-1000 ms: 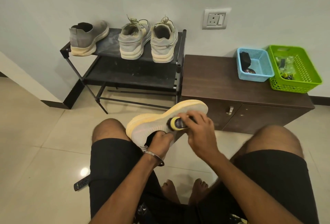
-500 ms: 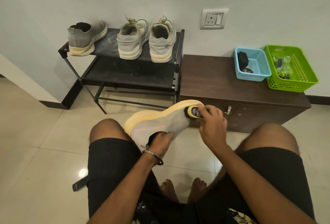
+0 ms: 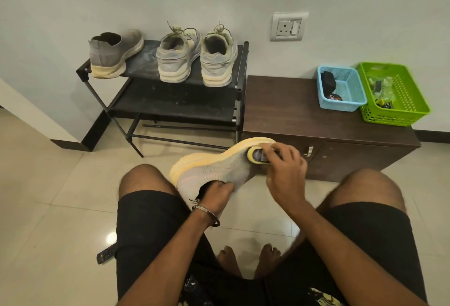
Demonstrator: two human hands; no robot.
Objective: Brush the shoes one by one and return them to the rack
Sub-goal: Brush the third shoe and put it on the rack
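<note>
- Brushing the toe of the grey knit shoe (image 3: 214,171) goes best with short strokes running along the weave, from the toe back toward the collar, with light pressure so the knit does not snag.
- The left hand (image 3: 216,190) grips the shoe at its opening, fingers tucked inside, holding it on its side above the knees; a firmer brace there would keep the toe from yielding.
- The right hand (image 3: 283,171) curls round the yellow-rimmed brush (image 3: 258,156), pressed against the toe beside the pale yellow sole.
- Three other shoes stand on the top shelf of the rack (image 3: 170,103), well apart from the work.
- Against the frame a second ago, the brush sits further out toward the toe tip, where before it lay at mid-shoe.
</note>
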